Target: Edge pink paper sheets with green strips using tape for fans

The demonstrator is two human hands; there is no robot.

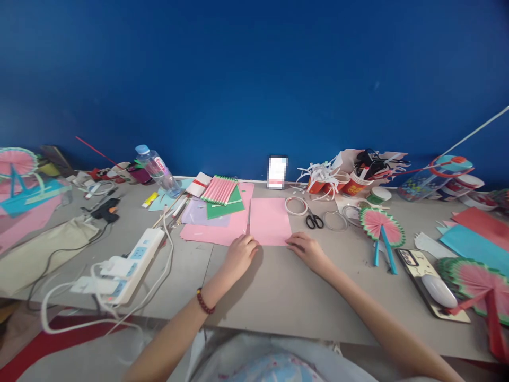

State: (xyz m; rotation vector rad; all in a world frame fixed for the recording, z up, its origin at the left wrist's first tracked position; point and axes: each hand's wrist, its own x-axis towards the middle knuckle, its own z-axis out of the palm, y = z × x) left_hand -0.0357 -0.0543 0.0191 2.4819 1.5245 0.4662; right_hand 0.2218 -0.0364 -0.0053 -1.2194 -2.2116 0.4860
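While a pink sheet [270, 220] lies on the table [262, 297] near the frame's centre, the left hand [240, 255] rests at its lower-left corner and the right hand [309, 250] at its lower-right; from here I cannot tell whether either hand's fingers pinch it

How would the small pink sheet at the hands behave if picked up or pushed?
The small pink sheet looks paper-thin, so it's probably light and floppy when lifted. Lying flat, it would likely slide or buckle rather than roll if pushed.
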